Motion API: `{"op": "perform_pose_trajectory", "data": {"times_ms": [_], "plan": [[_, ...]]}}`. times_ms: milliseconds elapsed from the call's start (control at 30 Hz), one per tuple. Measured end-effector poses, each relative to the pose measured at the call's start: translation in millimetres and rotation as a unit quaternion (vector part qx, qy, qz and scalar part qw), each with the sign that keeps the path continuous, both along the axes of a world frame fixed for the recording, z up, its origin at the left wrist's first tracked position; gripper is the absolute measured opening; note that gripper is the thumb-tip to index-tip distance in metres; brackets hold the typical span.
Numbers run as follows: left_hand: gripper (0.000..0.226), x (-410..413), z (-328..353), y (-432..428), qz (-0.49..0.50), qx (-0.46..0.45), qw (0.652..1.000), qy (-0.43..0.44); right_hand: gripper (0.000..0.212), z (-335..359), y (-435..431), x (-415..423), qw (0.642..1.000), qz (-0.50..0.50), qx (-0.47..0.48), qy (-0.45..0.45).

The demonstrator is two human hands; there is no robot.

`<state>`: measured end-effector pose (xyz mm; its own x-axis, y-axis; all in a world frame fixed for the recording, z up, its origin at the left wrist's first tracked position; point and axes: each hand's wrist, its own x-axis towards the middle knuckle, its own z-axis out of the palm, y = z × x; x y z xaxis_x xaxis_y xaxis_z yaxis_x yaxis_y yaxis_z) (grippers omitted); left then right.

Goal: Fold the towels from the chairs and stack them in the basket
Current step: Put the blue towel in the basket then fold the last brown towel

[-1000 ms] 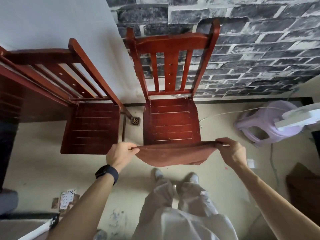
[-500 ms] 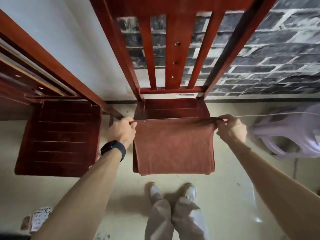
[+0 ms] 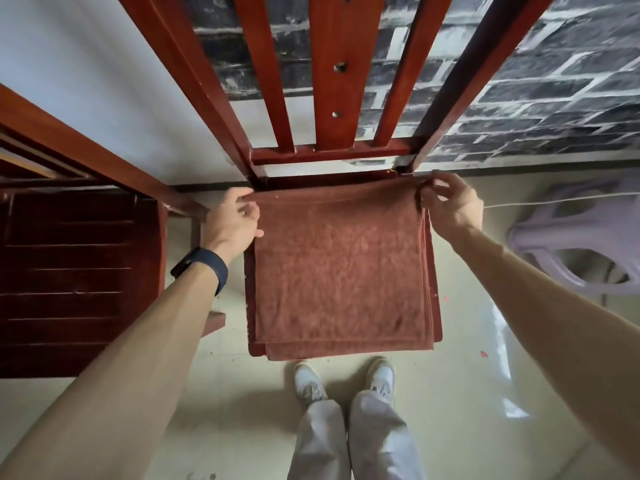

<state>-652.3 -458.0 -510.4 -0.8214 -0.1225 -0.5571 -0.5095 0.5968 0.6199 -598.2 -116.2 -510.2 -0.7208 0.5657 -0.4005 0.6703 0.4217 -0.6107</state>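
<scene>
Since half a second ago both hands have travelled toward the back of the chair (image 3: pixel 331 81), carrying the far edge of the towel (image 3: pixel 343 271) from mid-seat up to the rear of the seat; the view has also come in closer, so the back slats now fill the top of the frame. Towel: rust-brown, folded into several layers, lying flat on the seat at centre frame. It covers almost the whole seat, and only thin strips of red wood show along its left and right sides and at the near left corner. The near hem overhangs the front edge of the seat slightly, with the stacked layers visible there. Left hand (image 3: pixel 232 220): at the far left corner of the towel, fingers curled, forefinger lying over the far edge, thumb lower and just beside the side edge; it holds that corner. A dark wristband (image 3: pixel 204 268) sits on this wrist. Right hand (image 3: pixel 450 204): at the far right corner, pinching the cloth between thumb and fingertips, the corner lifted a little off the seat. Both forearms run in from the lower corners of the frame. A second chair (image 3: pixel 69 271) of the same red wood stands at the left of the frame, its seat bare. A pale purple stool (image 3: pixel 568 237) lies on the floor at the right edge, with a white cord (image 3: pixel 554 199) running across above it. A dark brick-pattern wall (image 3: pixel 519 84) fills the upper right. White shoes (image 3: pixel 308 382) stand on the floor just below the seat's front edge.
</scene>
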Motion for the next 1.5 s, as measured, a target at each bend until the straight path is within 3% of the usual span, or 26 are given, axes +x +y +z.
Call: {"op": "perform_pose_trajectory", "data": {"times_ms": [67,133,233,300,433,733,933,1133,1367,1500], "plan": [[0.056,15,-7,-3,0.005,0.029,0.999,-0.023,0.068,-4,-3,10,0.998,0.034,-0.017,-0.053],[0.059,43,-17,-7,-0.009,-0.007,0.999,-0.036,0.074,-11,-12,36,0.995,0.039,-0.037,-0.085],[0.043,102,-34,-16,0.006,-0.123,0.990,-0.061,0.048,-31,-26,104,0.992,-0.005,-0.033,-0.120],[0.038,144,-44,-22,0.041,-0.142,0.984,-0.101,0.033,-40,-35,148,0.985,-0.033,-0.015,-0.168],[0.034,197,-58,-27,0.052,-0.151,0.978,-0.136,0.036,-44,-46,201,0.970,-0.004,0.010,-0.243],[0.022,196,-65,-32,0.003,-0.190,0.972,-0.137,0.028,-55,-49,204,0.963,-0.016,0.013,-0.268],[0.009,200,-46,-20,0.084,-0.128,0.978,-0.139,0.030,-44,-46,216,0.971,-0.044,-0.005,-0.234],[0.014,220,-37,-28,0.211,-0.003,0.968,-0.132,0.035,-32,-35,232,0.975,-0.102,-0.029,-0.197],[0.010,245,-51,-24,0.230,0.089,0.921,-0.300,0.028,-56,-36,248,0.952,-0.149,-0.121,-0.237],[0.016,244,-58,-13,0.195,0.134,0.933,-0.270,0.018,-60,-37,246,0.966,-0.135,-0.072,-0.210]]}}
